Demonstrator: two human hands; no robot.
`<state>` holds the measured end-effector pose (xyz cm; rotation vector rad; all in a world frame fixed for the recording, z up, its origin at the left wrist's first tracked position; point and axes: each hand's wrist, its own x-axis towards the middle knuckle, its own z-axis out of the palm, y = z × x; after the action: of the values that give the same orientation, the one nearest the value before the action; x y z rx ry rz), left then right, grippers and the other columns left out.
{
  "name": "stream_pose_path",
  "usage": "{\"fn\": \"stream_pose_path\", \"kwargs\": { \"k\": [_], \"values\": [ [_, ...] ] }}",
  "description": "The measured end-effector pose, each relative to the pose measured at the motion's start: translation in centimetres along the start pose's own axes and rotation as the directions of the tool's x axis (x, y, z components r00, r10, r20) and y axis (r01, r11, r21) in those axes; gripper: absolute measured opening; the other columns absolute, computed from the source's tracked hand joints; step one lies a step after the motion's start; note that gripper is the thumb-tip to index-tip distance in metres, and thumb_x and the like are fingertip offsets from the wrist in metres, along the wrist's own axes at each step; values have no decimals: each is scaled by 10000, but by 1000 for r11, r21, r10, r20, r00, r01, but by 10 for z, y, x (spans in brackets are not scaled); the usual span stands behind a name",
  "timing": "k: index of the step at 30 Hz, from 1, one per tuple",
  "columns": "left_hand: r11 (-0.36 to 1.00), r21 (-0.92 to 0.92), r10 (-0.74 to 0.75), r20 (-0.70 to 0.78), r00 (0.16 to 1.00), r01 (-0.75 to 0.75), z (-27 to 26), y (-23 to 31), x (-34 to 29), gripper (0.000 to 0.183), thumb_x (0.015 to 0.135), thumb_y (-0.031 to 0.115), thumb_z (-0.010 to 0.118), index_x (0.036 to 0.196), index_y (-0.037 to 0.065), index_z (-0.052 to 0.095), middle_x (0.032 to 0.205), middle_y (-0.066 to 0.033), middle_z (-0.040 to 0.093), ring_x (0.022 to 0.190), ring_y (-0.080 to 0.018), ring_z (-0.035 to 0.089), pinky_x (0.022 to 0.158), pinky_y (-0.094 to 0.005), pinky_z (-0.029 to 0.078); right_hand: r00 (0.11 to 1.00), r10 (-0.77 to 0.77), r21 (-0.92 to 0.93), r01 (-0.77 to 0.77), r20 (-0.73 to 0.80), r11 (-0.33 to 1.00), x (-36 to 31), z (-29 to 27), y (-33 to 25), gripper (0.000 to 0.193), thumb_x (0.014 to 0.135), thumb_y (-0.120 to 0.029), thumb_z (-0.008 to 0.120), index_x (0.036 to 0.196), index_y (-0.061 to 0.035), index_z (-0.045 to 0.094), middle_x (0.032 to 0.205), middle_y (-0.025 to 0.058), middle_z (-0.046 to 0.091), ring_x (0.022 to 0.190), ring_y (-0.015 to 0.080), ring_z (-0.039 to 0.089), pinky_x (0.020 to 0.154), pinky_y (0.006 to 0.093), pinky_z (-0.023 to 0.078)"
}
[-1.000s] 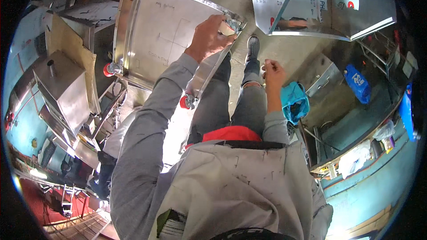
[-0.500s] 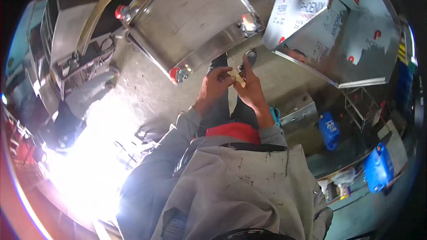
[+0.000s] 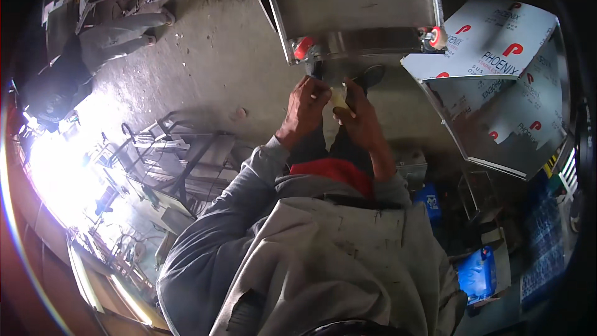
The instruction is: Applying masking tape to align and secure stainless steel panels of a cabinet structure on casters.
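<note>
Between my hands, in front of my waist, is a small pale yellow piece [image 3: 339, 98], too small and blurred to name. My right hand [image 3: 362, 123] is closed on it, thumb on the near side and fingers along its right. Just left of the piece is my left hand [image 3: 305, 111], its fingers curled and the tips pinched together by the piece's edge. Whether those tips grip anything is hidden. Beyond both hands stands a steel panel unit [image 3: 354, 0] with red castors [image 3: 303, 48] along its near edge.
A bent sheet-metal box in printed film [image 3: 491, 87] stands at the right. At the left a crouching person [image 3: 59, 90] is beside a blinding glare [image 3: 56, 168]. A metal rack [image 3: 180, 155] stands nearer, left of my arm. A blue container [image 3: 477, 275] sits at the lower right.
My view has turned, so the steel unit sits further right and the glare further left. The crouching person shows more fully. My hands stay together around the yellow piece.
</note>
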<state>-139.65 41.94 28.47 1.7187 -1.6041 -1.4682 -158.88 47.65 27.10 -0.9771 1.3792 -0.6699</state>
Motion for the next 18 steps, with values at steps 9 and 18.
{"fn": "stream_pose_path", "kwargs": {
  "k": [9,18],
  "values": [
    [931,133,323,142,936,-341,-108,-65,69,538,839,87,826,1352,48,671,1218,-147,749,1131,-336,720,1010,-428,570,925,375,349,-334,-57,876,16,90,-5,277,1086,-264,635,1218,-29,698,665,86,678,531,142,639,500,306,489],
    [765,148,502,473,724,-627,-117,-114,180,746,706,195,952,1384,124,651,1215,-108,750,1104,-347,726,1003,-478,587,855,448,645,-190,-262,740,50,121,0,285,1089,-284,701,1206,-23,709,827,108,742,603,144,697,473,287,520]
  ]
}}
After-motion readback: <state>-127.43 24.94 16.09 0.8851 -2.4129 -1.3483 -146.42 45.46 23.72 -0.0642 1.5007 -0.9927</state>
